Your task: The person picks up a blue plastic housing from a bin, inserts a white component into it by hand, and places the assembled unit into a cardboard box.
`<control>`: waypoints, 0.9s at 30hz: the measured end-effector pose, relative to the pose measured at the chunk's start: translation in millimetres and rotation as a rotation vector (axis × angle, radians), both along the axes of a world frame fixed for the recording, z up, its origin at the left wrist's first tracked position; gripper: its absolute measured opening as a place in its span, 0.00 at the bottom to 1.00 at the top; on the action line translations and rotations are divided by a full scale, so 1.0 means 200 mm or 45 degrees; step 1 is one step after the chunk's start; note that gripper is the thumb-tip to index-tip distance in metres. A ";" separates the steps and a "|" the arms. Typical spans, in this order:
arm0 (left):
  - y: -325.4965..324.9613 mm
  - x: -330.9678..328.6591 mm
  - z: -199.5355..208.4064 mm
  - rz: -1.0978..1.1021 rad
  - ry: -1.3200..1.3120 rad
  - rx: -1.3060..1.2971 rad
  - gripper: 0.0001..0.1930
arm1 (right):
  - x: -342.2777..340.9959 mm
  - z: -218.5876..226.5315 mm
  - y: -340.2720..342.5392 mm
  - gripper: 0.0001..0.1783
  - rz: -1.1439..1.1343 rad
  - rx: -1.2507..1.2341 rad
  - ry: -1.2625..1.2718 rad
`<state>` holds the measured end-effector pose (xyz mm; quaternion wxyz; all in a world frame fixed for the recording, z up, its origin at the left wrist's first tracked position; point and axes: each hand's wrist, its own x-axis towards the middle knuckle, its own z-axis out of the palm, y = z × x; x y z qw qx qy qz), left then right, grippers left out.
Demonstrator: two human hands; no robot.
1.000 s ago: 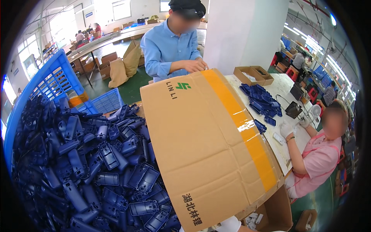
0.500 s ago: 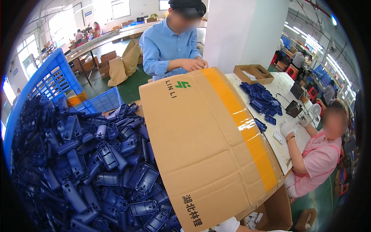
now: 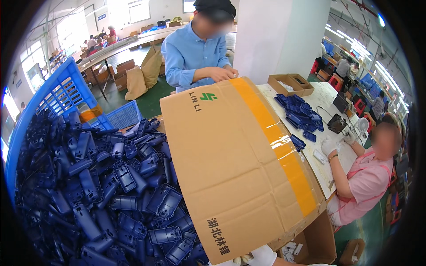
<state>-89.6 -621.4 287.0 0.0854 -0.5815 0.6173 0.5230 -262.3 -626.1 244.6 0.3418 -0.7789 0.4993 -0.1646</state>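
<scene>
A large brown cardboard box (image 3: 222,146) with a strip of orange tape (image 3: 275,142) stands tilted across the middle. At its bottom corner, my right hand (image 3: 262,256) in a white glove comes in from the lower edge. Its fingers look curled, and whatever they hold is hidden. A sliver of white glove (image 3: 228,263) just left of it seems to be my left hand, almost wholly cut off by the picture's edge. Beside the box on the left lies a big heap of dark blue plastic casings (image 3: 124,177).
A blue plastic crate (image 3: 71,93) rises behind the heap. To the right, a white worktable (image 3: 319,164) bears more blue casings (image 3: 299,113). An open carton (image 3: 315,244) holds small white parts. A person in blue (image 3: 195,57) stands opposite; another in pink (image 3: 364,177) sits right.
My right hand shows slightly more at the box's lower corner, its fingers now visible. The view has shifted a little; the box and casings otherwise look the same.
</scene>
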 end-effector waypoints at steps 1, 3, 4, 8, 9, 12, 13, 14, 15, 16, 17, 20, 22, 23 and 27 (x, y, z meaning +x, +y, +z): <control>0.00 0.01 0.00 0.045 0.069 0.060 0.20 | 0.00 0.00 0.00 0.06 -0.013 -0.012 -0.078; -0.01 -0.03 0.04 -0.075 -0.087 -0.004 0.21 | 0.01 0.01 0.00 0.06 -0.025 -0.024 -0.158; -0.02 -0.04 0.05 -0.194 -0.241 -0.068 0.21 | 0.01 0.03 0.00 0.05 -0.020 -0.010 -0.169; 0.14 0.08 -0.17 0.329 0.515 -0.010 0.21 | 0.01 0.07 0.02 0.05 -0.045 0.047 -0.212; 0.08 0.08 -0.09 0.243 0.431 0.049 0.21 | 0.01 0.07 0.02 0.05 -0.044 0.051 -0.213; 0.07 0.06 -0.09 0.208 0.298 -0.004 0.20 | 0.02 0.07 0.02 0.06 -0.041 0.137 -0.179; 0.09 0.05 -0.12 0.260 0.251 -0.111 0.19 | 0.02 0.08 0.02 0.07 -0.049 0.101 -0.177; 0.10 0.04 -0.14 0.262 0.250 -0.111 0.19 | 0.02 0.08 0.02 0.10 -0.057 0.065 -0.176; 0.12 0.03 -0.16 0.279 0.180 -0.349 0.18 | 0.01 0.07 0.03 0.10 -0.057 0.065 -0.176; 0.13 0.02 -0.17 0.295 0.109 -0.587 0.18 | 0.00 0.06 0.04 0.12 -0.018 -0.067 -0.163; 0.14 0.02 -0.19 0.295 0.109 -0.588 0.18 | -0.01 0.05 0.04 0.14 0.021 -0.199 -0.149; 0.16 0.02 -0.23 0.551 0.261 -0.780 0.17 | -0.01 0.14 0.00 0.16 0.228 -0.400 -0.106; 0.15 0.03 -0.21 0.625 0.310 -0.588 0.17 | -0.01 0.16 -0.01 0.17 0.250 -0.501 -0.109; 0.15 0.03 -0.20 0.622 0.314 -0.587 0.17 | -0.01 0.17 -0.01 0.18 0.277 -0.602 -0.114; 0.15 0.05 -0.19 1.004 0.686 -0.215 0.18 | 0.00 0.19 -0.01 0.18 0.295 -0.609 -0.099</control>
